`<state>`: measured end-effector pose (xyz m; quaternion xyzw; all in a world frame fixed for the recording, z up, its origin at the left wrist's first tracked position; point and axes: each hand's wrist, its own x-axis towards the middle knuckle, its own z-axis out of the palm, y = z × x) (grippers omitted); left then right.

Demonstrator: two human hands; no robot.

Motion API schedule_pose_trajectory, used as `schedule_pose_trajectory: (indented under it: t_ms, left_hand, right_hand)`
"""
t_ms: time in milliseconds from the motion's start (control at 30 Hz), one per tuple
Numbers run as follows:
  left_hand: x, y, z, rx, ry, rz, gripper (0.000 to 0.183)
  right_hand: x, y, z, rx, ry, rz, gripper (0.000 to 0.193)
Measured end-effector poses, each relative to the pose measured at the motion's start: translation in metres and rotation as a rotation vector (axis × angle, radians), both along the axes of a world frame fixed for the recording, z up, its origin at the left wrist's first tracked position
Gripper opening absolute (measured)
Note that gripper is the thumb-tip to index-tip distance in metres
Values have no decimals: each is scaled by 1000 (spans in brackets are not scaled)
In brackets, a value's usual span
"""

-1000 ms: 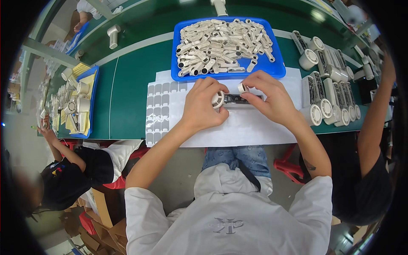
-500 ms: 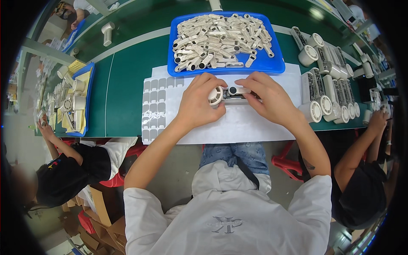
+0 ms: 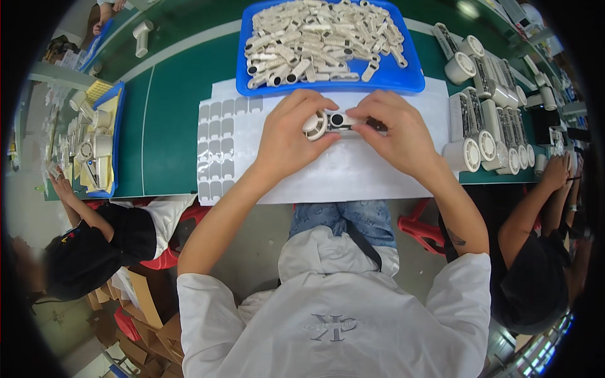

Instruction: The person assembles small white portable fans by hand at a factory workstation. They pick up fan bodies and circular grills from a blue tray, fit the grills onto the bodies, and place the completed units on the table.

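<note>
A white handheld fan with a round slotted head (image 3: 315, 126) is held just above a white paper sheet (image 3: 378, 173). My left hand (image 3: 285, 135) is closed around the fan's head, thumb at the near side. A slim white handle cover with a black oval (image 3: 338, 119) lies along the open handle, where dark and metallic inner parts show. My right hand (image 3: 398, 129) pinches the cover and the handle's end between thumb and fingers. The handle's far end is partly hidden by those fingers.
Beyond my hands is a blue tray (image 3: 414, 82) heaped with similar white covers. Several white fans (image 3: 469, 154) lie in rows at right. Grey stickers (image 3: 214, 148) sit on the sheet's left. Another blue tray (image 3: 118, 148) stands far left. Co-workers sit on both sides.
The cover has come down closer along the handle, and my right fingers have shifted toward the handle's end. The whole view has shifted slightly, with the bench appearing higher.
</note>
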<state>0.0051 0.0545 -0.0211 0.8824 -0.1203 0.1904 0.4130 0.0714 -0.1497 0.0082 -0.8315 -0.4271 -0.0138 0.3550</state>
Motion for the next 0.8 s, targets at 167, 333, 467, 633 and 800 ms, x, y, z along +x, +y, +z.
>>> schedule_pose_trajectory:
  t_ms: [167, 333, 467, 633, 800]
  left_hand:
    - [1, 0, -2, 13, -23, -13, 38]
    - [0, -1, -7, 9, -27, -24, 37]
    - [5, 0, 2, 22, 43, -28, 36]
    - [5, 6, 1, 19, 31, -42, 28]
    - [-12, -9, -10, 339, -388, 89, 39]
  right_hand:
    - [0, 0, -5, 27, -81, 33, 17]
    - [-6, 1, -6, -45, -192, -10, 15]
    - [-14, 7, 1, -204, -335, -47, 18]
    - [-5, 10, 5, -230, -229, 3, 15]
    - [4, -7, -26, 156, 346, 58, 33]
